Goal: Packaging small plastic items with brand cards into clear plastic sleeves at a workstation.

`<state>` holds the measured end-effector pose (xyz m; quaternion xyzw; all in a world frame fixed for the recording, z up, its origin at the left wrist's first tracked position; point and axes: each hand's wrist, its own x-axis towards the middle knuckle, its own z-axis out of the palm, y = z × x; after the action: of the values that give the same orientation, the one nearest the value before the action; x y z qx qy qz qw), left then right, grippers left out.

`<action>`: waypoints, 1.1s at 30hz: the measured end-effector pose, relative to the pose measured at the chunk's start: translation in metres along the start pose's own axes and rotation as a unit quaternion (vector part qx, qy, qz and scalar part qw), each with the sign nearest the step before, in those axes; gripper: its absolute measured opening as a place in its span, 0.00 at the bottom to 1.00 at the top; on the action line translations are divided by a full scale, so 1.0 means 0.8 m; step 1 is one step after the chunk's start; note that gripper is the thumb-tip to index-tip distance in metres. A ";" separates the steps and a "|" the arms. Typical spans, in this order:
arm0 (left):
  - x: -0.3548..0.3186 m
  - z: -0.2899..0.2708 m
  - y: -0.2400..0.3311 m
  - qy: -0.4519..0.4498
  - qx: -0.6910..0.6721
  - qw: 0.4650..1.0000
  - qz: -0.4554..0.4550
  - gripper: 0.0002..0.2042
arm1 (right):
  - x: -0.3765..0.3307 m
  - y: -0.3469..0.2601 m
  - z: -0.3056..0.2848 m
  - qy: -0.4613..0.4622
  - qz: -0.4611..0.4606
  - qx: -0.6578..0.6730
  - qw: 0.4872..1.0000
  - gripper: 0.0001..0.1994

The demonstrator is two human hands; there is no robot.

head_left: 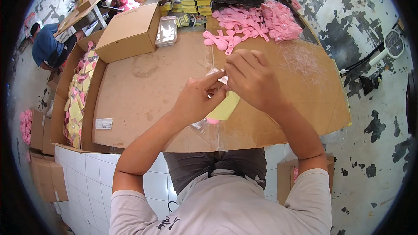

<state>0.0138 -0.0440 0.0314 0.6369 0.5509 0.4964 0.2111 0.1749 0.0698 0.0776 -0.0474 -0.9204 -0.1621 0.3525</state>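
Head view: a clear packet (pixel 220 75) with a yellow card (pixel 225 106) is being pinched by both the left hand (pixel 198 100) and right hand (pixel 252 78) over the cardboard sheet (pixel 143 91), while many pink spoons (pixel 244 24) are lying unpacked beyond and a side box (pixel 80 98) is holding finished packs.

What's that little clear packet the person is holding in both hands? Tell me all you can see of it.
The clear plastic packet looks thin, glossy and see-through. A pale yellow card shows inside, with a bit of pink at its lower end. It lies slanted just above the cardboard tabletop, its top edge pinched between the left hand and the right hand. The hands hide its upper part, so whether it is sealed cannot be told.
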 end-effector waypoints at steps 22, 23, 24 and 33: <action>0.014 -0.001 -0.029 -0.019 -0.281 0.957 -0.073 0.19 | -0.262 0.255 -0.031 -0.097 0.357 -0.248 0.895 0.20; 0.012 -0.001 -0.031 -0.016 -0.263 0.962 -0.075 0.19 | -0.254 0.242 -0.028 -0.099 0.358 -0.243 0.896 0.20; 0.009 -0.003 -0.031 -0.015 -0.260 0.962 -0.079 0.19 | -0.222 0.218 -0.024 -0.043 0.347 -0.139 0.926 0.18; 0.009 0.007 -0.031 0.016 -0.245 0.962 -0.119 0.17 | -0.064 0.013 0.010 -0.091 0.314 0.497 0.804 0.16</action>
<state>0.0055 -0.0281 0.0121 0.4878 0.4877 0.5971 0.4094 0.2106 0.0832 0.0408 -0.1671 -0.8376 0.4418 0.2745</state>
